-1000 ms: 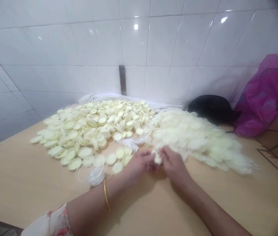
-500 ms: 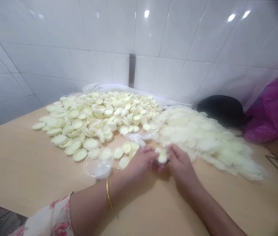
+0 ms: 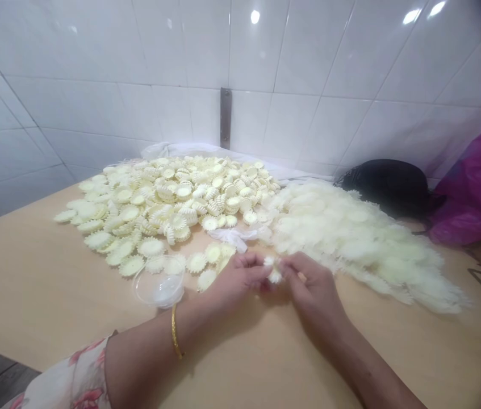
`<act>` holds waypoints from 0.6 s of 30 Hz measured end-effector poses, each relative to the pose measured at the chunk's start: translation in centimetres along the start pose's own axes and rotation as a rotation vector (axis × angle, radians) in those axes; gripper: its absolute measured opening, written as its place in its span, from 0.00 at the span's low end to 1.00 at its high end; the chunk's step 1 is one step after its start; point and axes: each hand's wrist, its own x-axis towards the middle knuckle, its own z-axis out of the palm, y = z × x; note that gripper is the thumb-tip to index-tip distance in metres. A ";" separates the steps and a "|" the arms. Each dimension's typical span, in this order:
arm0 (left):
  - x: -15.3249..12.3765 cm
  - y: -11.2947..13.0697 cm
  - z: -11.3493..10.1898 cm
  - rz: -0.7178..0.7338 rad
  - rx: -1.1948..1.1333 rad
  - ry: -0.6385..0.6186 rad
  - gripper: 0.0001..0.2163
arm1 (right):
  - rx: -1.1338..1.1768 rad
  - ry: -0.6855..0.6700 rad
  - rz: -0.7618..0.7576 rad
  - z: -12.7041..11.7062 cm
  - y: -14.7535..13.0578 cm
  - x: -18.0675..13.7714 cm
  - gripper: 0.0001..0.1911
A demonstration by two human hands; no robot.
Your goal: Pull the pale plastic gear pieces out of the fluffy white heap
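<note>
Between my hands is a small cream flower-like piece (image 3: 272, 270) with a scalloped edge. My left hand (image 3: 242, 278) pinches its left side, and my right hand (image 3: 310, 281) grips its right side with thumb and fingers. Part of the piece is hidden behind my fingers. Left of my left wrist sits a round clear plastic container (image 3: 159, 289) with something whitish in it, too blurred to name. A few loose scalloped discs (image 3: 206, 278) lie just beyond my left hand.
A large heap of cream scalloped discs (image 3: 172, 193) covers the table's back left. Thin, pale, frilly sheets (image 3: 351, 238) are piled at the right. Behind them are a black rounded object (image 3: 387, 184) and a magenta bag (image 3: 474, 199). A tiled wall (image 3: 172, 51) closes off the back.
The piece between my hands has turned and looks narrower, more folded or edge-on. My hands stay close together around it. The whole view has shifted slightly.
</note>
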 end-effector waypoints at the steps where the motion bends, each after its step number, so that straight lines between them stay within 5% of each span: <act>1: 0.0 -0.1 0.0 0.002 0.005 -0.002 0.07 | -0.085 0.025 -0.050 0.0 0.1 0.0 0.12; 6: -0.1 -0.4 0.4 0.012 0.000 -0.059 0.10 | -0.342 0.082 -0.200 0.2 -0.2 -0.3 0.13; 12: -0.1 -1.2 0.6 0.021 -0.026 -0.046 0.11 | -0.116 0.137 -0.096 0.4 -0.6 -0.4 0.11; 18: -0.8 -0.4 0.8 0.006 0.226 -0.030 0.09 | 0.050 0.216 0.313 -0.9 -0.3 0.4 0.14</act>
